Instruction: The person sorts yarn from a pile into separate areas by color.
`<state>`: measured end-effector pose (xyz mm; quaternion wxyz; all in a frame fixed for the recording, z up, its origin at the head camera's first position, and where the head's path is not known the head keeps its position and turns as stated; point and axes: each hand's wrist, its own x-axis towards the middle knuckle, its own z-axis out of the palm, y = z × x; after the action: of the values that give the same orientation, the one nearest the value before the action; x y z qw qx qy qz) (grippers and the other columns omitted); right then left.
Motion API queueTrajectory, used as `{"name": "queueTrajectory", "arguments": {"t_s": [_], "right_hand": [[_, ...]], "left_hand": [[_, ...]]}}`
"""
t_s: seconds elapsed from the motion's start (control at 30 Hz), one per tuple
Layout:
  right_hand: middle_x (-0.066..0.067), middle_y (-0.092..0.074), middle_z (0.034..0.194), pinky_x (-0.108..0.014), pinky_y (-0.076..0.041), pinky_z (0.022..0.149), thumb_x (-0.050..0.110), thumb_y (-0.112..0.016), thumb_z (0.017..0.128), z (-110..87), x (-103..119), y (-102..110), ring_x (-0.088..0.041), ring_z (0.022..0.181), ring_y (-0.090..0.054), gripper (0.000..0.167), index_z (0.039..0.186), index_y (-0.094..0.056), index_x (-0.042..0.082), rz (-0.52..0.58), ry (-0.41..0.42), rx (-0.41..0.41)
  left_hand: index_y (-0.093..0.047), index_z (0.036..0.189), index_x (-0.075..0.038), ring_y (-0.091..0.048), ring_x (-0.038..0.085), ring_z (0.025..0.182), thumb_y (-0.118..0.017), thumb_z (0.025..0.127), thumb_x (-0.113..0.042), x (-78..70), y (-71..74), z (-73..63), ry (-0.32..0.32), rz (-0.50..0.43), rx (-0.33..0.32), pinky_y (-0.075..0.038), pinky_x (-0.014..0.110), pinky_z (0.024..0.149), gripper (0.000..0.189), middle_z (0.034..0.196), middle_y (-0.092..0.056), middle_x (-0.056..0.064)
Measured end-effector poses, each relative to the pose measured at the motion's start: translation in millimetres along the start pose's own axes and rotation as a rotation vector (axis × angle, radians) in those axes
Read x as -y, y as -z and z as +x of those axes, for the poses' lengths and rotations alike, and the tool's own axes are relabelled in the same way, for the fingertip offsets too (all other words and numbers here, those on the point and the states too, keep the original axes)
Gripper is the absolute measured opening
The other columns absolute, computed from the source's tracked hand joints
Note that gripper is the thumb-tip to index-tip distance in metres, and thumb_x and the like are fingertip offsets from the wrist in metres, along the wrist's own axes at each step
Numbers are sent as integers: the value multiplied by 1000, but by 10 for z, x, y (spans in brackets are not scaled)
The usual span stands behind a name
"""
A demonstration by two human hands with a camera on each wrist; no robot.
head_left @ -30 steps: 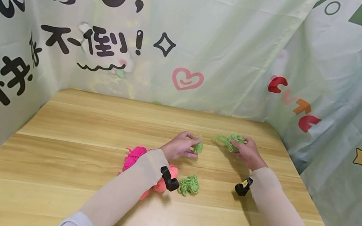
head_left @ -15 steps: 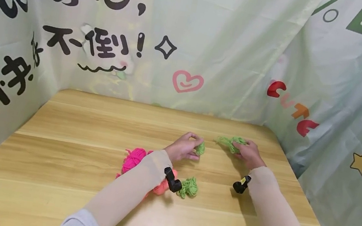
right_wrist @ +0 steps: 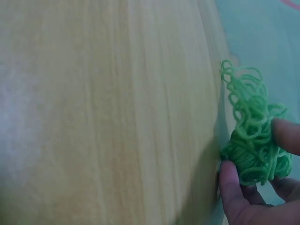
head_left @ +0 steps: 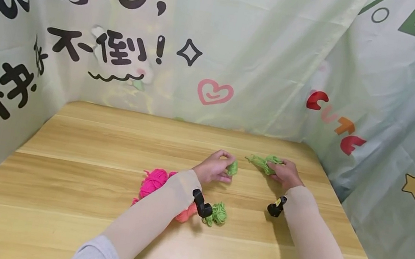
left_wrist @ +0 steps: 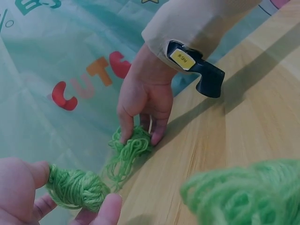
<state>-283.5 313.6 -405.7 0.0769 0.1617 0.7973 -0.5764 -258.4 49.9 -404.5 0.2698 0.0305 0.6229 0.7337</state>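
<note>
Left hand (head_left: 214,168) pinches a green ball (head_left: 232,167) between thumb and fingers, grip narrow; it's past the loose bundle (head_left: 217,214), on the side away from the person. Right hand (head_left: 285,173) pinches a looser green tangle (head_left: 267,163), thumb against fingers, past the loose bundle and off to its right. Can't tell if the tangle touches the surface (head_left: 63,179) or hangs just above it. Change over the last second: left hand plus ball slid slightly rightward, still past the loose bundle; right hand basically held position. So the gap between the 2 held pieces shrank a little, not closed in the head view. Tangle trails loops toward the ball; left wrist view puts the loop ends right by it, but can't tell if a strand joins the 2. My read: work is mid-handling, small adjustments, both green pieces under control and neither released. Loose loops look like the snag risk; the wound ball should handle easier. Further out: loose bundle itself sits on the surface, in neither hand. Coral yarn (head_left: 187,213) is just left of it, partly hidden by the left sleeve (head_left: 150,217). Magenta yarn (head_left: 154,181) is farther left of the loose bundle. Curtain (head_left: 281,69) hangs well beyond it.
</note>
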Motion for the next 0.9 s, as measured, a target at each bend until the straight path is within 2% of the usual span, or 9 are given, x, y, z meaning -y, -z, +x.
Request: {"name": "queueTrajectory", "arguments": {"t_s": [0.27,0.47,0.57,0.7,0.8,0.9], "right_hand": [[-14,-44,122,-22,-53,67,21,-61,97,27,39,36,-8,78,-53,63,144,-29,-5,-78,8,-53],[-10,-47,113,-26,-55,65,24,-63,95,26,64,81,-10,71,-54,62,143,-34,-3,-136,11,-70],[-10,-49,109,-29,-53,66,24,-62,96,10,88,116,-8,60,-48,63,145,-33,-2,-172,19,-70],[-18,-48,123,-32,-52,70,22,-60,97,-3,103,149,-10,60,-46,66,149,-28,-2,-187,35,-72],[-25,-41,138,-32,-52,72,21,-59,97,-3,73,154,-14,73,-54,67,150,-25,-2,-200,38,-81],[-27,-40,140,-32,-53,69,20,-59,97,5,26,157,-18,78,-56,66,149,-26,-3,-221,40,-102]], "left_hand": [[-48,123,-15,-63,37,91,-54,101,-31,-51,-28,63,-2,6,7,-58,38,76,28,94,-60,14],[-48,122,-15,-64,38,91,-55,100,-31,-64,-69,78,-9,15,-15,-58,37,73,27,92,-61,13],[-49,120,-16,-65,36,89,-56,100,-32,-60,-90,90,-6,16,-20,-58,37,71,26,90,-61,12],[-50,120,-17,-65,34,87,-57,99,-33,-54,-100,105,-6,16,-26,-58,37,72,27,90,-62,12],[-48,124,-17,-64,33,86,-56,100,-32,-35,-95,104,2,13,-40,-58,39,76,30,93,-61,13],[-45,128,-17,-63,34,89,-55,100,-30,-7,-91,104,16,-6,-49,-57,39,77,32,96,-60,14]]}}
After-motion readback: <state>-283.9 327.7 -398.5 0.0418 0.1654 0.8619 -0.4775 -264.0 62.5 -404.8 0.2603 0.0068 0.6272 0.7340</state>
